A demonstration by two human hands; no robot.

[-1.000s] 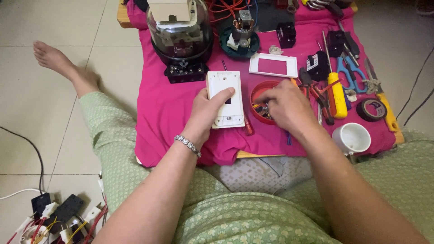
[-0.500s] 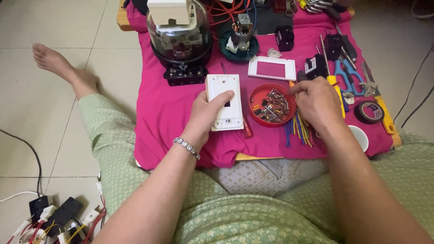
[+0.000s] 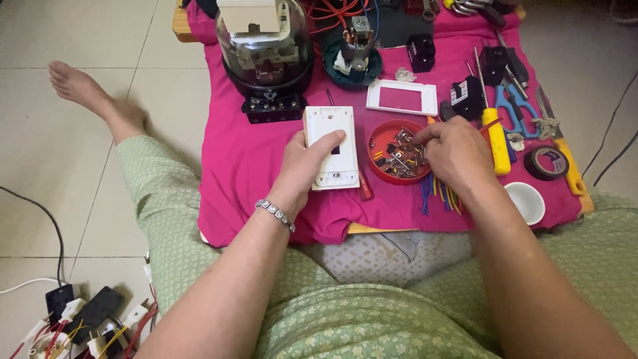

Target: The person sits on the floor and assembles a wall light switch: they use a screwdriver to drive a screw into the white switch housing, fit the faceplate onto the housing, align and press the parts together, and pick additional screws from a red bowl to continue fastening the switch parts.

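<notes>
left hand (image 3: 307,159) clamped on white switch plate (image 3: 333,147), right hand (image 3: 453,151) fingers in red dish (image 3: 379,134), pink cloth (image 3: 266,173), tiled floor (image 3: 40,173)

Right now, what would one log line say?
left hand: holds white plastic switch box | right hand: picking in round red tray of screws

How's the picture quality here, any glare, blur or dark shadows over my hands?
Head view: even, soft light, sharp throughout; left hand on the white switch box and right hand over the red dish cast only faint shadows; mild glare on the glass meter dome.
</notes>
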